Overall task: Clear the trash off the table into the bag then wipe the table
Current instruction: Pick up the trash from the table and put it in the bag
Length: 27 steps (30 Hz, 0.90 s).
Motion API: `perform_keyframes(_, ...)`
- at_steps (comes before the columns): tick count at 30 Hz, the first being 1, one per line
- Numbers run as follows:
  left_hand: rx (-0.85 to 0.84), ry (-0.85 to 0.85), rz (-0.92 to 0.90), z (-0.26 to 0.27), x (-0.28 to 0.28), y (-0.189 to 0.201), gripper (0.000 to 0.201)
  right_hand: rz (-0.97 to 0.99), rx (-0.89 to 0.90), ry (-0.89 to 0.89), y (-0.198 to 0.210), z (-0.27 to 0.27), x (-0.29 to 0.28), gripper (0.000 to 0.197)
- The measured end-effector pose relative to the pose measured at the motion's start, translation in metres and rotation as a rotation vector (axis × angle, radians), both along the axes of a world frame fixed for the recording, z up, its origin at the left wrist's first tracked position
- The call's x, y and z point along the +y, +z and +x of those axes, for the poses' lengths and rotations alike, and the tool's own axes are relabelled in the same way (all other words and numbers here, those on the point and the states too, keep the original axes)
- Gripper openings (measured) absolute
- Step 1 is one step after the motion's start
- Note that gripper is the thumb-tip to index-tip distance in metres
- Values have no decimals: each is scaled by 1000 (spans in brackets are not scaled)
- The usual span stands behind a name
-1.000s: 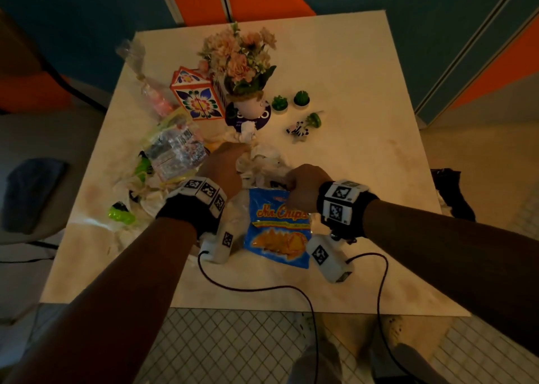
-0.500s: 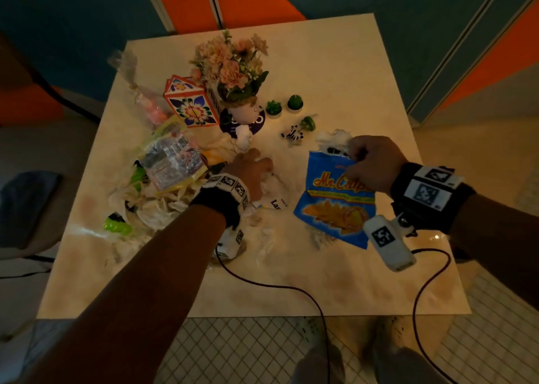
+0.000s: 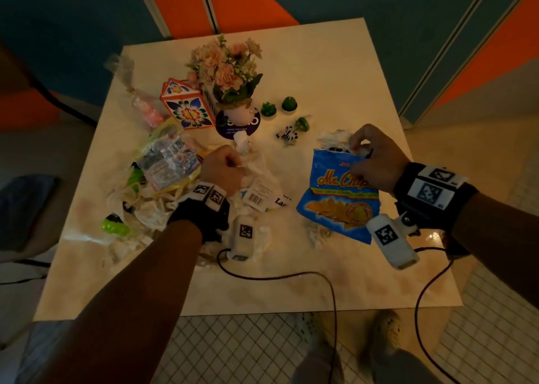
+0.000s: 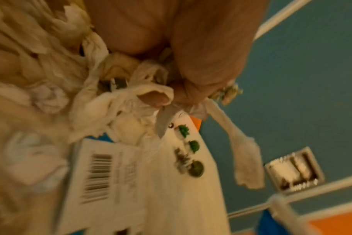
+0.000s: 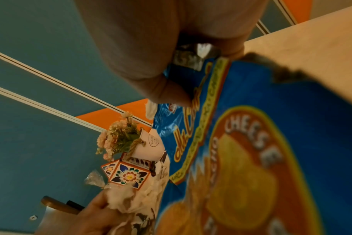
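My right hand [image 3: 370, 156] pinches the top edge of a blue chips bag [image 3: 338, 205] together with a crumpled white tissue [image 3: 332, 137], over the right side of the table [image 3: 320, 77]. In the right wrist view the thumb [image 5: 167, 89] presses the chips bag [image 5: 271, 143] near its opening. My left hand [image 3: 224, 169] is curled on thin white plastic at the middle of the table. In the left wrist view its fingers [image 4: 201, 71] grip twisted strips of a white plastic bag [image 4: 103, 101]. Trash wrappers [image 3: 167, 162] lie piled to the left.
A flower pot [image 3: 230, 74], a tiled box [image 3: 185, 106], two small green cacti [image 3: 268, 109] and a zebra figure [image 3: 287, 134] stand at the back. A barcode label [image 3: 258, 194] lies between my hands. Green items [image 3: 113, 227] sit at the pile's left edge. A chair [image 3: 26, 205] stands left.
My right hand has carried the chips bag from the table's middle to the right. My left hand has stayed at the pile, gripping the white plastic.
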<state>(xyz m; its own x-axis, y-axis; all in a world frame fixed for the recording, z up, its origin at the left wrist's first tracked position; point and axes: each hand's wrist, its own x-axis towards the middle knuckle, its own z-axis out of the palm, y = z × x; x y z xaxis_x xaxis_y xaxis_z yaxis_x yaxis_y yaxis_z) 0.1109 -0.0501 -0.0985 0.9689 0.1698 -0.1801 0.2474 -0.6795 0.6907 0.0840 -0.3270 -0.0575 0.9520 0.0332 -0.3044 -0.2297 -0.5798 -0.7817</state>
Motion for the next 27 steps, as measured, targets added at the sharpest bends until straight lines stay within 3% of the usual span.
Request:
perform_keyframes(5, 10, 160, -218, 0, 3, 36, 29, 38, 42, -67, 9, 3, 0, 73)
perform_keyframes(6, 7, 200, -301, -1, 1, 43, 31, 13, 48, -79, 11, 4, -1, 68)
perform_keyframes(9, 9, 236, -450, -5, -5, 59, 32, -81, 61, -58, 14, 6, -10, 29)
perform_keyframes(11, 44, 57, -336, -12, -18, 61, 28, -110, 59, -56, 16, 7, -18, 19)
perform_keyframes(14, 130, -357, -88, -38, -53, 47, 17, -124, 48, -83, 16, 8, -32, 18)
perform_keyframes(17, 265, -658, 103, -63, -83, 17, 33, -144, 39, -93, 15, 7, -44, 21)
perform_keyframes(19, 323, -760, 210, -71, -96, 0, 43, -145, 44, -104, 14, 6, -50, 25)
perform_keyframes(23, 252, -911, 390, -83, -111, -25, 49, -134, 68, -153, 7, 3, -61, 28)
perform_keyframes(27, 198, -927, 420, -93, -114, -43, 45, -111, 83, -184, 3, 0, -71, 28)
